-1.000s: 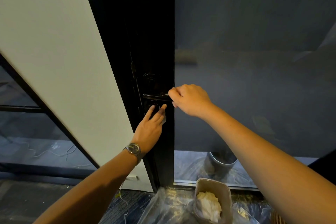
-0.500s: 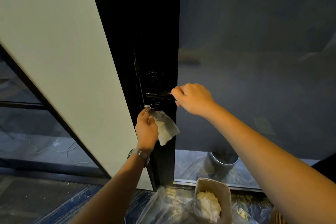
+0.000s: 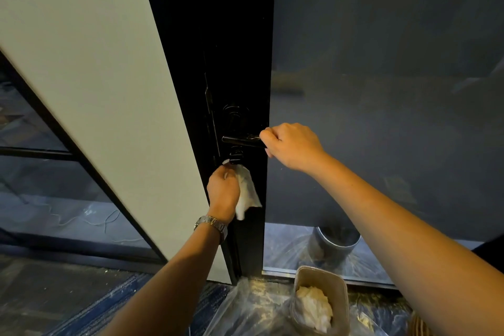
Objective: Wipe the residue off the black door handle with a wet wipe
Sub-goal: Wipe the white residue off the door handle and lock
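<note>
The right hand (image 3: 293, 146) grips the free end of the handle (image 3: 240, 140), fingers curled over it, as it did a second ago. The change is in the left hand (image 3: 223, 189). Then its fingers lay straight against the lock (image 3: 236, 154) under the handle; now they curl round the wipe (image 3: 246, 191), which hangs loose to the right of the knuckles, its top corner touching the lock above the hand. The wipe sits just below the handle, not on it, so the bar, with pale smears beside the right hand, likely remains to be wiped.
</note>
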A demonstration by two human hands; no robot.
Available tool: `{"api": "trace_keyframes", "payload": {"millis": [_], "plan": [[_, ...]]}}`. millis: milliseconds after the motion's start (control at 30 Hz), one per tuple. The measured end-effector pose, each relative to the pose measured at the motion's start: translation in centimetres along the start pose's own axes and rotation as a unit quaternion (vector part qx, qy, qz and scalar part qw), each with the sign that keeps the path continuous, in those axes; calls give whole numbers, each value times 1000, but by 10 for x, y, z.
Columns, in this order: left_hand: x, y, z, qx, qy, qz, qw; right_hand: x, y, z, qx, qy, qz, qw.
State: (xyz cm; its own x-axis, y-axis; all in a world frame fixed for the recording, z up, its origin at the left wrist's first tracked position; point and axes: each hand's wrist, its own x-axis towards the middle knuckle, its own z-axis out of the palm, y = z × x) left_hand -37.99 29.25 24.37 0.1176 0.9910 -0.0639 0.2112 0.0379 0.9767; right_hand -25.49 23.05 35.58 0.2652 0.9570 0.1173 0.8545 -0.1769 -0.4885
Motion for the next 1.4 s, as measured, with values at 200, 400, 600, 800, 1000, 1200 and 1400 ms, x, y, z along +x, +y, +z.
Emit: {"api": "trace_keyframes", "payload": {"millis": [200,400,600,800,1000,1200,1400], "plan": [[1,24,-9,19,44,107,993,1,0,0,9,4,1,1000],[-5,17,-6,37,38,101,994,-1,1,-1,5,7,1,1000],[-8,25,-11,13,48,130,990,0,1,0,1,8,-1,1000],[0,21,-11,41,27,61,997,0,0,-1,1,8,-4,1000],[-1,30,-13,31,47,117,992,0,0,-2,0,4,-3,1000],[1,20,-8,7,31,32,999,0,0,-2,2,2,-5,1000],[4,34,-10,-21,58,68,996,0,0,-3,2,-3,-3,1000]]}}
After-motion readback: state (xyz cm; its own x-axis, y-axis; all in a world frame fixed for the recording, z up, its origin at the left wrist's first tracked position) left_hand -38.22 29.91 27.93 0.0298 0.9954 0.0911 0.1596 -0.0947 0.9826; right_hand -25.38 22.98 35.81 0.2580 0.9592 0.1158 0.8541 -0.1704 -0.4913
